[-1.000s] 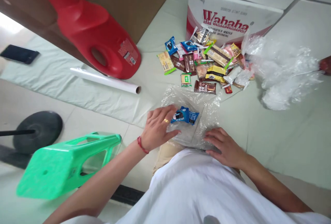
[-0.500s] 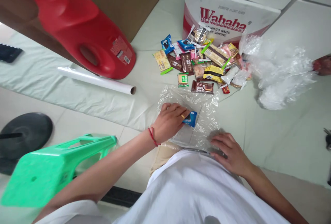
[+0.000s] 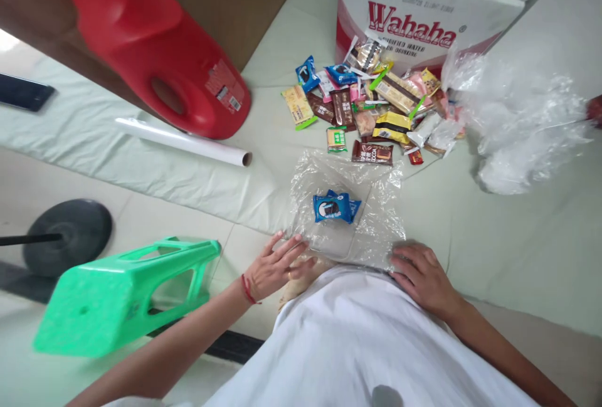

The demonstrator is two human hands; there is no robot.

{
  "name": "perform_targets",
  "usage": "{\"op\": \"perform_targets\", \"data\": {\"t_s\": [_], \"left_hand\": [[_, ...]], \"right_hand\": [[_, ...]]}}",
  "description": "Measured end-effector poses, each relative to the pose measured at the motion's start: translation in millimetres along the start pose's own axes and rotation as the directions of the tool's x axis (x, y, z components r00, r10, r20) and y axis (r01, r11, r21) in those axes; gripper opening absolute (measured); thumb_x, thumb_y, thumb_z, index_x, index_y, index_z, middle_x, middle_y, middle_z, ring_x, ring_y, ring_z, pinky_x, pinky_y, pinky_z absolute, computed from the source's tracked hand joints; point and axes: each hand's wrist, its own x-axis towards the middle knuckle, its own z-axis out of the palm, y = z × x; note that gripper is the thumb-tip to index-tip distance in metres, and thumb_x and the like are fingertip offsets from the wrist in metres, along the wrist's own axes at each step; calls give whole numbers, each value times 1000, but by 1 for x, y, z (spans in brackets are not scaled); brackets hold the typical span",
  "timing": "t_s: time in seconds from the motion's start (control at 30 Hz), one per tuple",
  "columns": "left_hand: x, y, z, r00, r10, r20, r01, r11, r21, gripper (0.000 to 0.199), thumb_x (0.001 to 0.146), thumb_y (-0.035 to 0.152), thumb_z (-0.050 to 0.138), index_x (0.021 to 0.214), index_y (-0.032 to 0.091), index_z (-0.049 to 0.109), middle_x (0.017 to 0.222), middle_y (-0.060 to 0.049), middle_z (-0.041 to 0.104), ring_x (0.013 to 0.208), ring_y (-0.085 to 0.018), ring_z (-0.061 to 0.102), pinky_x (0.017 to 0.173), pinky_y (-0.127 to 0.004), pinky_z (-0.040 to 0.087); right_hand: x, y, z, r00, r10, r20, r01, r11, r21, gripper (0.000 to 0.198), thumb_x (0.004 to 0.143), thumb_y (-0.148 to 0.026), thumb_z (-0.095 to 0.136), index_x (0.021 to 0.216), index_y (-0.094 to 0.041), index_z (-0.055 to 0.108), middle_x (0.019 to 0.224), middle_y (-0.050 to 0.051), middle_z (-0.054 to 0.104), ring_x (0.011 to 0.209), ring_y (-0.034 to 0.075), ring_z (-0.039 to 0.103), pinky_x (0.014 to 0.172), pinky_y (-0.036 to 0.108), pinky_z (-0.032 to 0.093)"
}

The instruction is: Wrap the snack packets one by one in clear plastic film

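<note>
A crinkled clear plastic bag [image 3: 376, 206] lies flat at the table's front edge. Two blue snack packets [image 3: 332, 207] overlap on it, the upper one showing a dark cookie picture. Through the plastic a pale shape with rounded corners shows; I cannot tell what it is. My left hand [image 3: 279, 263], with a red cord bracelet and a ring, is at the bag's near left corner, fingers spread and holding nothing. At the near right corner, my right hand [image 3: 426, 275] rests with its fingers lying on the plastic.
Beyond the bag lies a pile of wrapped snacks [image 3: 367, 103], before a Wahaha carton [image 3: 414, 12]. Crumpled clear plastic [image 3: 517, 125] is at the right. To the left are a white roll [image 3: 183, 142], a red bottle [image 3: 188, 62], a phone [image 3: 26, 92] and a green stool [image 3: 89, 313].
My left hand has let go of a blue packet and drawn back toward me to the bag's near left corner. Both blue packets now show uncovered. My right hand stays near its corner.
</note>
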Motion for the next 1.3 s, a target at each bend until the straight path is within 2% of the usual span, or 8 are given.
{"op": "perform_targets", "data": {"t_s": [0.17, 0.37, 0.43, 0.57, 0.7, 0.83, 1.0, 1.3], "left_hand": [[-2, 6, 16, 987, -116, -114, 115, 993, -13, 37, 93, 9, 67, 121, 33, 68, 114, 0, 80, 124, -20, 71, 123, -48, 44], [11, 1, 2, 979, -157, -132, 154, 987, -35, 23, 94, 9, 68, 110, 25, 68, 108, -2, 81, 127, -23, 69, 118, -49, 47], [12, 0, 1, 980, -163, -116, 161, 987, -26, 25, 94, 11, 67, 113, 27, 69, 106, -1, 82, 127, -22, 70, 120, -48, 44], [13, 0, -1, 981, -165, -107, 164, 986, -11, 27, 94, 10, 67, 115, 27, 69, 106, 0, 82, 126, -22, 70, 121, -47, 42], [9, -1, -5, 981, -175, -83, 176, 984, -1, 28, 95, 6, 61, 112, 28, 69, 105, 1, 82, 125, -22, 71, 121, -48, 41], [5, -4, -4, 975, -195, -104, 194, 981, -21, 25, 96, 7, 61, 110, 26, 69, 103, 1, 82, 123, -20, 72, 122, -48, 40], [3, -6, 3, 969, -192, -153, 182, 980, -81, 22, 95, 7, 63, 108, 24, 69, 100, -1, 80, 123, -20, 71, 123, -48, 40], [6, -3, -7, 968, -184, -170, 172, 982, -78, 19, 92, 7, 68, 104, 21, 68, 102, -5, 79, 120, -23, 71, 117, -49, 48]], "right_hand": [[10, -9, -4, 1000, 10, -10, -8, 991, 132, 18, 100, -21, 61, 107, -29, 76, 110, 8, 74, 97, 24, 66, 83, 43, 58], [63, -15, -51, 1000, -17, 17, 11, 940, 340, 27, 101, -26, 59, 127, -27, 67, 121, 10, 70, 111, 26, 63, 94, 45, 55], [102, -24, -54, 998, -56, -1, 54, 964, 262, 27, 102, -25, 55, 126, -25, 68, 116, 9, 72, 108, 26, 61, 95, 44, 52], [182, -52, -29, 987, -40, 156, 46, 998, -37, 45, 100, -34, 65, 142, -20, 60, 135, 13, 67, 121, 33, 52, 101, 49, 42], [221, -70, -1, 960, -61, 273, 108, 981, -159, 51, 92, -32, 76, 138, -17, 61, 120, 14, 72, 118, 35, 51, 95, 46, 39], [216, -66, -10, 962, -59, 266, 97, 986, -133, 39, 95, -32, 74, 130, -19, 67, 118, 13, 72, 118, 34, 50, 95, 46, 36], [182, -56, -30, 996, 85, 33, -84, 996, -28, 43, 97, -44, 69, 133, -21, 67, 122, 11, 72, 111, 33, 52, 93, 46, 40], [162, -52, 3, 987, 157, -26, -159, 984, -86, 48, 95, -45, 71, 135, -20, 64, 130, 15, 68, 109, 35, 54, 90, 49, 44]]}}
